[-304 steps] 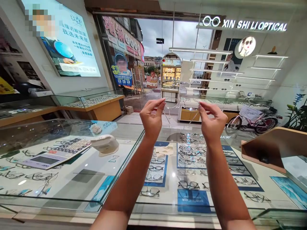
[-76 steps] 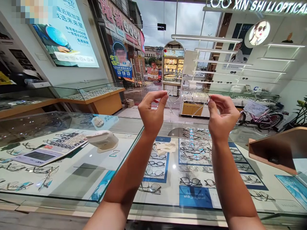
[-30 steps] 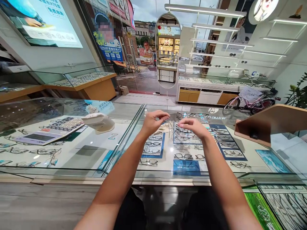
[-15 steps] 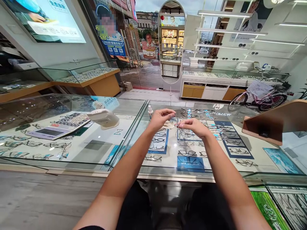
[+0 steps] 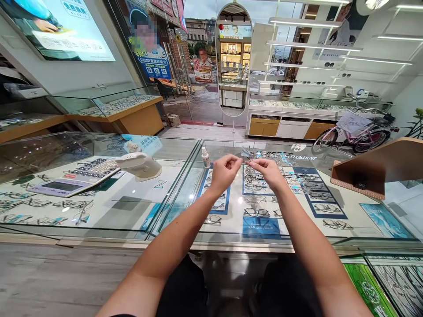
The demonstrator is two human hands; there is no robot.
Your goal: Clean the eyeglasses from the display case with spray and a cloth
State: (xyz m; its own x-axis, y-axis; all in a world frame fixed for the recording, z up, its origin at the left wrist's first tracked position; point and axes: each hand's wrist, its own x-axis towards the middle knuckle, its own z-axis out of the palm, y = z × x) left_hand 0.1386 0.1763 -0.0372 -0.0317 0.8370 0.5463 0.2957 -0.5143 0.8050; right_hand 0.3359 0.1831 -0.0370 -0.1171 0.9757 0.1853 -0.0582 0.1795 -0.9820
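Above the glass counter, my right hand (image 5: pixel 267 171) pinches a thin-framed pair of eyeglasses (image 5: pixel 246 153) between thumb and fingertips. My left hand (image 5: pixel 226 172) is closed, its fingers curled and its fingertips meeting the same eyeglasses from the left. The thin frame blends with the spectacles displayed below, so its exact outline is hard to make out. Close to my left hand, a small white spray bottle (image 5: pixel 205 157) stands upright on the counter. Beneath the glass, rows of spectacles (image 5: pixel 256 212) lie on white and blue display cards.
To the left, a calculator (image 5: pixel 74 178) and a white device (image 5: pixel 140 166) rest on the counter glass (image 5: pixel 185 193). A brown tilted panel (image 5: pixel 370 169) stands at the right. Beyond the counter are an oval mirror (image 5: pixel 216 66) and a pink bicycle (image 5: pixel 358 132).
My left hand has shifted slightly down and its fingers have curled more. The eyeglasses have moved up a little above my fingertips. The spray bottle shows more fully.
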